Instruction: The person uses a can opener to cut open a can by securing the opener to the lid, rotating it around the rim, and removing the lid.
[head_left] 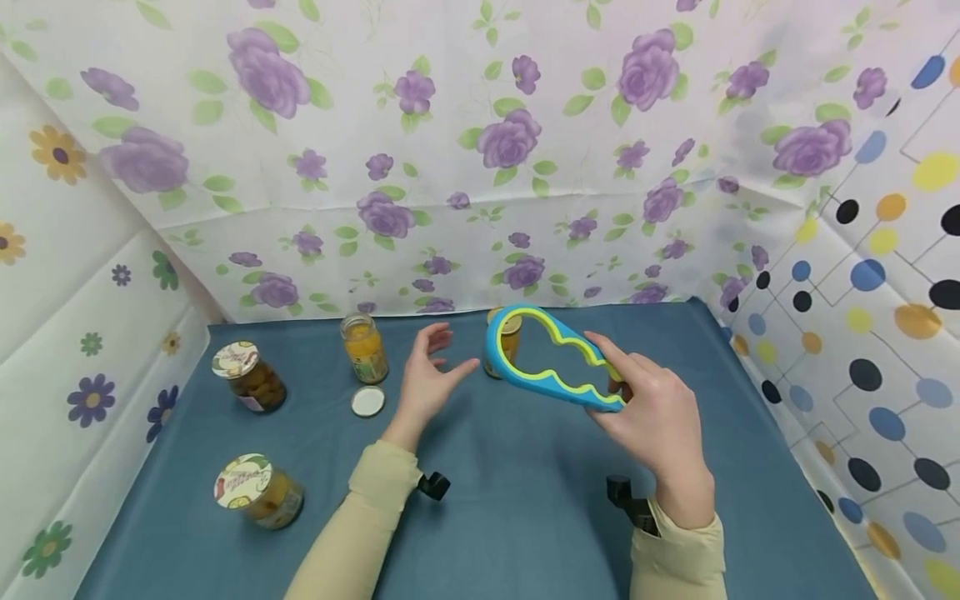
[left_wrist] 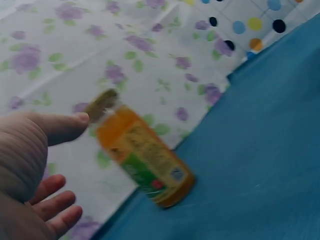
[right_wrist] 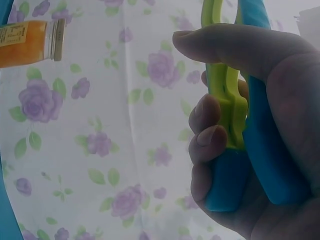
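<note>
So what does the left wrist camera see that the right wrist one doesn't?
Only the left wrist view shows the bare left hand and the white cloth with coloured dots. Only the right wrist view shows the bare right hand, holding a wavy blue and yellow plastic opener. Both show a gold-lidded glass jar of something orange, white cloth with purple flowers and blue cloth.

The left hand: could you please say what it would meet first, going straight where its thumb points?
Probably the lidded orange jar, ahead of the left hand in its wrist view; depth is unclear, and the blue opener overlaps that jar in the head view.
</note>
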